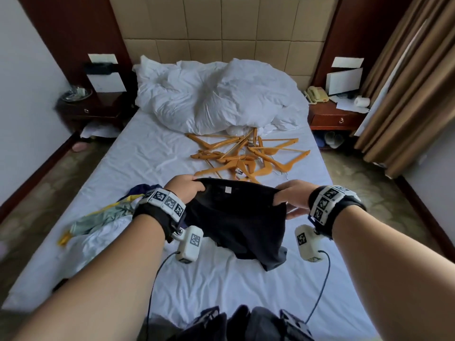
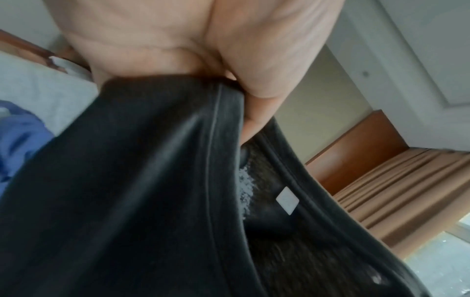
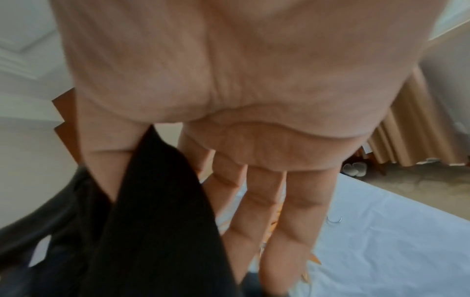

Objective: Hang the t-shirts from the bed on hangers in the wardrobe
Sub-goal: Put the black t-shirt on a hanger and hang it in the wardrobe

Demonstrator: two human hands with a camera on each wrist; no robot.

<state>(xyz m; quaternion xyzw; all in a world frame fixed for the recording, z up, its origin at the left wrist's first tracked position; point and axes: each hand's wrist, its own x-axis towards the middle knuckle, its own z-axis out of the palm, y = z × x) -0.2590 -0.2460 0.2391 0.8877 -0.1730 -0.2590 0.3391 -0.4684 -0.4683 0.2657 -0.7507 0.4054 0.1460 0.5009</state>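
A black t-shirt [image 1: 236, 217] hangs stretched between the person's two hands above the near half of the bed [image 1: 147, 153]; its neck opening faces up, with a small white label [image 1: 228, 190] showing inside the collar, and its lower folds trail down onto the white sheet; the left hand [image 1: 186, 190] has a closed grip on the left side of the collar, fingers curled round the hem, as the left wrist view shows with the thumb pressed over the seam; the right hand [image 1: 293, 196] pinches the other side between thumb and forefinger, while the remaining fingers [image 3: 300, 201] stay straight and loose beside the cloth in the right wrist view; just beyond the shirt lies a tangled heap of orange wooden hangers [image 1: 248, 156] in the middle of the bed; farther on, a crumpled white duvet [image 1: 216, 94] is bunched against the padded headboard [image 1: 221, 28]; to the left of the shirt, near the left wrist, a pile of other clothes [image 1: 98, 217] in blue, yellow, pale green and white rests on the sheet; a dark nightstand [image 1: 91, 109] stands on the left of the bed, and on the right another one [image 1: 334, 116] carries a cream telephone [image 1: 316, 93], beside brown curtains [image 1: 408, 82].
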